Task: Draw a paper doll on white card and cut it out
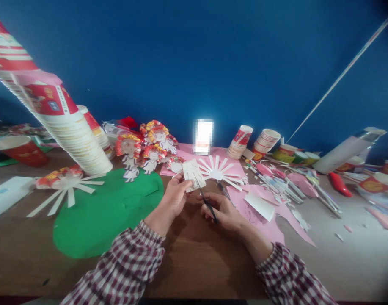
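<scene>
My left hand (175,195) pinches a small piece of whitish paper (191,170) by its lower left edge; faint drawn lines show on it. In my right hand (224,212) is a pair of dark-handled scissors (209,205), its blades pointing up and left at the paper's lower right edge. How far the blades are apart I cannot make out. Just behind the paper lies a paper cup cut into flat white rays (216,173). Left of my hands, several paper figures with red and yellow ruffled manes (129,148) stand by a green sheet (108,220).
A tall leaning stack of paper cups (70,127) rises at the left, near another cut cup (67,186). Shorter cup stacks (241,142) stand at the back. Pink paper (257,220), pens (285,186) and scraps cover the right side. A blue wall (181,63) closes the back.
</scene>
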Available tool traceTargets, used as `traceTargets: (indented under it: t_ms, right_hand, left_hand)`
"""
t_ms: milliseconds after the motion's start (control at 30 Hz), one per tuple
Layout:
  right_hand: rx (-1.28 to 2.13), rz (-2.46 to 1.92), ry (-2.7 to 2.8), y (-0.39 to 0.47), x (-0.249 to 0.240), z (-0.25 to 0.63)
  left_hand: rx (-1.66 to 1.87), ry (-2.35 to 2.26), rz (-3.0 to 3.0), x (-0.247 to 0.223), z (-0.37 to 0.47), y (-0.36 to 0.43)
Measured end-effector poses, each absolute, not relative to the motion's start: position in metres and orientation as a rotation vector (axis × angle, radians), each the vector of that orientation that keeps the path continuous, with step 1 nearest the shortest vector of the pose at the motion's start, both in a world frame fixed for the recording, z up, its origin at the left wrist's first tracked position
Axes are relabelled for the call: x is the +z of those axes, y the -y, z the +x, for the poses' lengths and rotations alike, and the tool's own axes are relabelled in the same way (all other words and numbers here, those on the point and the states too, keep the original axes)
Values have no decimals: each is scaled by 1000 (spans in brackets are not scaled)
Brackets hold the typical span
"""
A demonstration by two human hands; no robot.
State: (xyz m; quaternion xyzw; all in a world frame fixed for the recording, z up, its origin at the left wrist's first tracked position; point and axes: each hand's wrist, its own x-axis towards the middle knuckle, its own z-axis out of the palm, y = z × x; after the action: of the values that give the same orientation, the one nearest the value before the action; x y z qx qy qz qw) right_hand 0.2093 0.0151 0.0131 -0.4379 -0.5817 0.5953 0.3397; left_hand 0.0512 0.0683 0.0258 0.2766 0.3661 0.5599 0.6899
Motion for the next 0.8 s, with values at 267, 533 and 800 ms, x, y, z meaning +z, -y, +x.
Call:
traceTargets:
  t_ms: [267, 533, 800]
  right_hand:
    - [1577, -1113, 1501, -16, 12, 210]
    - [1575, -1125, 1494, -15, 14, 209]
    - [1591, -1128, 1481, -15, 14, 209]
  left_hand:
    - [1243, -815, 636, 23, 50, -69]
    - [1261, -828, 621, 23, 50, -69]
    - [1257, -839, 610, 23, 49, -69]
